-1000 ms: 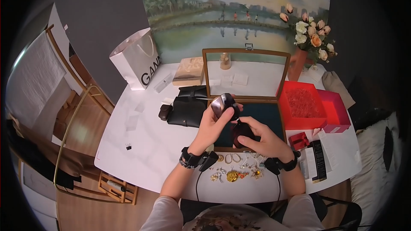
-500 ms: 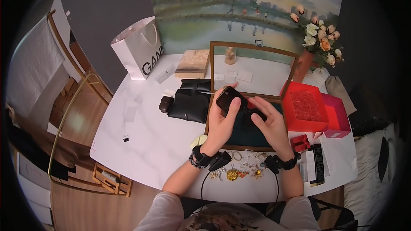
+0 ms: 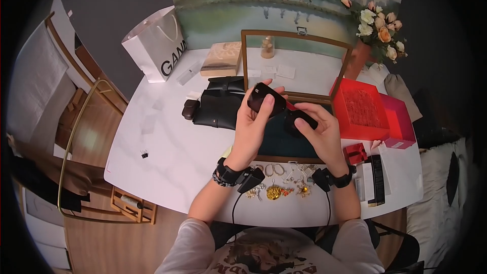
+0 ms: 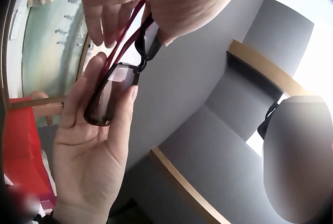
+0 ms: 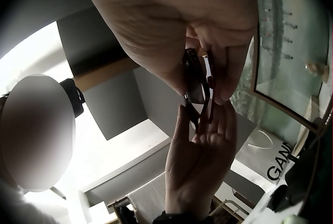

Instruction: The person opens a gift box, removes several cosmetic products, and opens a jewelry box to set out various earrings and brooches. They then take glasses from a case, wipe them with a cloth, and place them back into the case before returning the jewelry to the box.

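Broadly, a white surface (image 3: 162, 182) carries everything: an open glass-lidded case (image 3: 279, 144) sits around its middle, and a paper bag (image 3: 152, 53) stands by the far left corner. Toward the right edge is a red box (image 3: 355, 131); black pouches (image 3: 215, 109) lie left of the case. Above the case, the left hand (image 3: 249, 134) grips one lens side of the dark-framed glasses (image 3: 264, 101) between thumb and fingers, while the right hand (image 3: 324, 137) pinches the other. Gold and silver jewellery (image 3: 274, 192) lies along the near edge, and a small binder clip (image 3: 144, 155) rests toward the left edge.
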Tool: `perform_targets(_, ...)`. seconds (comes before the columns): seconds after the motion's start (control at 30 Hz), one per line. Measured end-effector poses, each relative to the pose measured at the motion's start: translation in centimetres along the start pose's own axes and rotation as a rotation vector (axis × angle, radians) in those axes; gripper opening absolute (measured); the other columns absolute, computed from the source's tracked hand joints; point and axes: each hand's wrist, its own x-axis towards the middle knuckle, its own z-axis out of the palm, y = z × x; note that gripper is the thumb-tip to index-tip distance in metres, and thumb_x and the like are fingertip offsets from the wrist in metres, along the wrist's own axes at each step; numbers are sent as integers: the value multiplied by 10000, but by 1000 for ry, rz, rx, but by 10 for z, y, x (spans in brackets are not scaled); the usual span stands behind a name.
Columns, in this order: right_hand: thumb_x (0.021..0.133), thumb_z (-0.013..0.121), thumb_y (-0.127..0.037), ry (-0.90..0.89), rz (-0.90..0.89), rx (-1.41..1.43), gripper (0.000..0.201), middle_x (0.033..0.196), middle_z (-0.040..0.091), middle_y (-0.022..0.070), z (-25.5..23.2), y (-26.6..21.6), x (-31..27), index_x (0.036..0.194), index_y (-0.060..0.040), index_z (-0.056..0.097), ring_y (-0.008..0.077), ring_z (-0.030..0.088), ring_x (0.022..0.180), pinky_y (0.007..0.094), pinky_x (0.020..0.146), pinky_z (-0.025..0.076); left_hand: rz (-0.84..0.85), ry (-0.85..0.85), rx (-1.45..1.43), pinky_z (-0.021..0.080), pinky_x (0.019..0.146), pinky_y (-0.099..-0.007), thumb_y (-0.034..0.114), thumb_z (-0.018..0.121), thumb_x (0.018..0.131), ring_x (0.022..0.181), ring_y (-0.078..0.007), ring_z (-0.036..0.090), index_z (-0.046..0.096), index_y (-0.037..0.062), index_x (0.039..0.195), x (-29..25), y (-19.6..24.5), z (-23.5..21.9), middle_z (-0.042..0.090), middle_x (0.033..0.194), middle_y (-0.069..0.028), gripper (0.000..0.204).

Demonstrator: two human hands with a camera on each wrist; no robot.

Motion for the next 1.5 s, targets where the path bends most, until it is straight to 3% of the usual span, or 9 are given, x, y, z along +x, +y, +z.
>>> perform_targets(0.13,977,723,-17,-52,-27,-24,359,1285,684,119,0,-2,-1,1315,61,632,166,631,1223,273,1008,525,28,-27,43,519,1085,-423,260,568,1099,1262,-243,650,441,69,1523,-2,4,-2,614,1433,-165,481)
perform_targets(0.2,980,720,-20,-44,-45,-35,347,1267,691,115,0,-3,-3,1308,59,639,161,632,1219,271,1002,525,29,-5,0,527,1051,-323,160,603,1080,1198,-166,657,463,4,1488,-2,7,-1,651,1366,-148,459)
perform_targets(0.63,966,756,-79,-23,-3,-122,314,1173,744,94,12,4,-6,1249,20,663,115,683,1087,259,919,529,169,8,228,540,996,-292,110,608,1070,1155,-146,655,468,52,1467,-17,9,-28,667,1324,-141,425)
perform_targets(0.97,982,747,-140,-308,186,-194,194,948,737,32,62,45,-25,1086,20,714,54,640,868,246,772,523,-188,86,245,556,912,-275,199,564,1105,1042,-125,703,537,63,1415,-79,10,-120,719,1197,-88,339)
perform_targets(1.07,989,736,-162,-395,263,-244,223,971,746,57,78,59,-23,1106,25,709,92,678,886,278,784,538,-229,201,238,554,883,-264,186,587,1094,996,-109,699,571,65,1380,-100,7,-153,726,1125,-66,311)
perform_targets(1.17,991,720,-206,-355,96,-382,252,1010,755,100,92,69,-15,1112,15,709,170,724,915,327,788,552,-241,304,289,555,884,-272,204,595,1092,982,-114,701,580,68,1368,-114,-1,-206,730,1084,-55,308)
perform_targets(1.23,988,699,-312,-422,77,-578,323,1076,753,145,95,76,-1,1112,-14,712,292,715,995,427,872,549,-293,395,354,548,835,-259,206,613,1086,926,-102,692,593,68,1350,-122,-1,-233,734,1046,-48,299)
perform_targets(1.37,973,699,-269,-470,100,-705,269,1067,743,156,113,89,38,1089,-26,708,329,702,1020,442,885,548,-389,316,422,532,796,-250,246,632,1079,888,-87,669,605,56,1310,-135,-10,-263,728,1015,-32,300)
perform_targets(1.5,940,721,-261,-470,-193,-975,386,1150,717,162,129,148,70,1218,-5,645,374,663,1119,477,983,509,-402,364,332,530,802,-237,241,649,1070,891,-75,663,615,38,1274,-132,-7,-260,722,1026,-32,290)
